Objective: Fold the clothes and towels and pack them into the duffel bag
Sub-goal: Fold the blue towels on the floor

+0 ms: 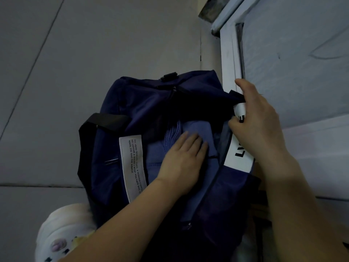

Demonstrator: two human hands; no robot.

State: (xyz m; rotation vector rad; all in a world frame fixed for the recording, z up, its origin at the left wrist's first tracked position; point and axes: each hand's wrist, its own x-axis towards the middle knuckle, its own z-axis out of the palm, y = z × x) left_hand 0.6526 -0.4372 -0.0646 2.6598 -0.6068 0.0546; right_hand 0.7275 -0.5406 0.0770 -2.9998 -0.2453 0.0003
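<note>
- While the navy duffel bag [151, 110] sits on a pale tiled floor [56, 72] w/ its top opening spread, both hands work at it, one inside, one on the rim.
- Head view: left hand [181, 159] lies palm-down, fingers straight & together, pressing flat on a folded blue garment [200, 129] that sits inside the bag's opening, approx mid-bag.
- Garment is lighter blue than the bag; stitched seam visible just left of the fingertips.
- Right hand [258, 118] is at the bag's right rim, fingers curled round the edge fabric & a white label strip [238, 157] w/ black letters, pinching it; index finger pokes up toward the door frame [228, 53].
- Hands are apart: left in the opening, right on the rim beside it, garment between them.
- A second white label [132, 167] w/ small printed text runs along the bag's left side, next to the left wrist.
- Black strap [98, 121] loops over the bag's left edge; black buckle [169, 76] at the far end.
- Pale printed cloth [62, 233] bunched at lower left, touching the bag's near corner.
- Bag's right side is up against the white door frame.
</note>
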